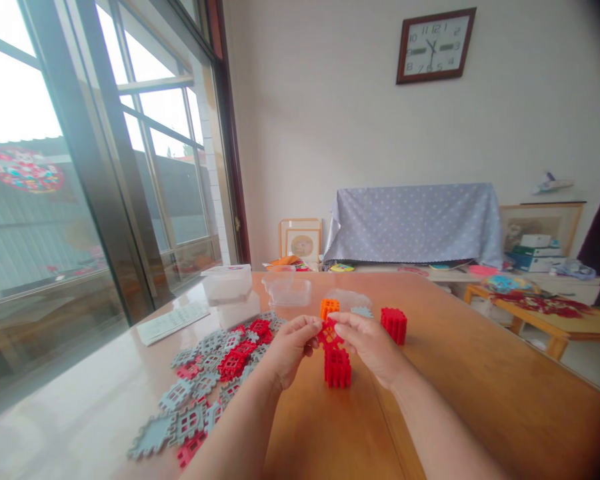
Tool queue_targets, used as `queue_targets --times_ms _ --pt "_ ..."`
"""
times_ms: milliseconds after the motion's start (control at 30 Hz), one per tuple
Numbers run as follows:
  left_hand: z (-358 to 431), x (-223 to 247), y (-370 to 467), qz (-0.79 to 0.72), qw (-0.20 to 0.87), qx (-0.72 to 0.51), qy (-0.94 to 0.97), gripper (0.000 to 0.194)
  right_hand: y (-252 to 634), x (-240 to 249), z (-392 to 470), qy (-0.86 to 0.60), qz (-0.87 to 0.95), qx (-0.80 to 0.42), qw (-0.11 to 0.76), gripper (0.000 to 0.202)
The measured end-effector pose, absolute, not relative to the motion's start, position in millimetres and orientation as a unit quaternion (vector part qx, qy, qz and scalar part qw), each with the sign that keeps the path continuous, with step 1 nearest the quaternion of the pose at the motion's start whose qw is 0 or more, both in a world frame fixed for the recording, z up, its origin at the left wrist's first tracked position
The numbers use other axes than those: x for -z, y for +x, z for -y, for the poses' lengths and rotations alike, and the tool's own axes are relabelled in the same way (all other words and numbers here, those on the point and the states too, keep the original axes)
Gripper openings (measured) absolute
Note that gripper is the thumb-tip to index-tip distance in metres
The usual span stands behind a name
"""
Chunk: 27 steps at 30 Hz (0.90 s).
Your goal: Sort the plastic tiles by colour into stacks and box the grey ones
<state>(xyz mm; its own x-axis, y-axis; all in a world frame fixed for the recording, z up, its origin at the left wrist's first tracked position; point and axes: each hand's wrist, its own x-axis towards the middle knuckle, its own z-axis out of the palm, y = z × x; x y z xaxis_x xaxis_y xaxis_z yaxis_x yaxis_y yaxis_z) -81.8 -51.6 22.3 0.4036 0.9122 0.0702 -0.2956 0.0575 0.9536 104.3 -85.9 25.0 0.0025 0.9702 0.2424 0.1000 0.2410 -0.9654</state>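
Between my two hands is a red plastic building tile (331, 335) with notched edges and an open window pattern. My left hand (300, 337) pinches its left side, and my right hand (363, 337) grips its right side. Just below it on the table stands a stack of red tiles (337, 369). An orange stack (329, 307) rises behind the held tile, partly covered. To the right of my right hand sits another red stack (393, 325). A grey tile (362, 311) shows behind my right fingers.
Loose grey and red tiles (187, 423) spread over the left of the wooden table (460, 373). Behind them are a white lidded box (227, 283), clear plastic containers (290, 292) and a printed sheet (173, 324). A low side table (575, 323) stands at the right.
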Motion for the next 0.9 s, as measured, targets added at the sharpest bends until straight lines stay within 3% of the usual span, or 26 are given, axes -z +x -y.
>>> queue_targets --times_ms 233,500,700,900 --pt "55.3 -24.8 -76.0 -0.308 0.698 -0.489 0.423 0.027 104.7 -17.5 79.1 -0.506 0.58 -0.284 0.572 0.044" --pt "54.3 -16.4 -71.8 -0.293 0.733 -0.459 0.408 0.025 95.3 -16.2 81.7 -0.515 0.687 -0.114 0.501 0.052" --pt "56.6 -20.1 -73.5 -0.275 0.754 -0.427 0.416 0.027 99.6 -14.7 79.2 -0.509 0.713 -0.08 0.475 0.048" --pt "54.5 -21.6 -79.0 -0.306 0.718 -0.405 0.476 0.02 114.6 -10.9 77.5 -0.513 0.718 -0.139 0.449 0.055"
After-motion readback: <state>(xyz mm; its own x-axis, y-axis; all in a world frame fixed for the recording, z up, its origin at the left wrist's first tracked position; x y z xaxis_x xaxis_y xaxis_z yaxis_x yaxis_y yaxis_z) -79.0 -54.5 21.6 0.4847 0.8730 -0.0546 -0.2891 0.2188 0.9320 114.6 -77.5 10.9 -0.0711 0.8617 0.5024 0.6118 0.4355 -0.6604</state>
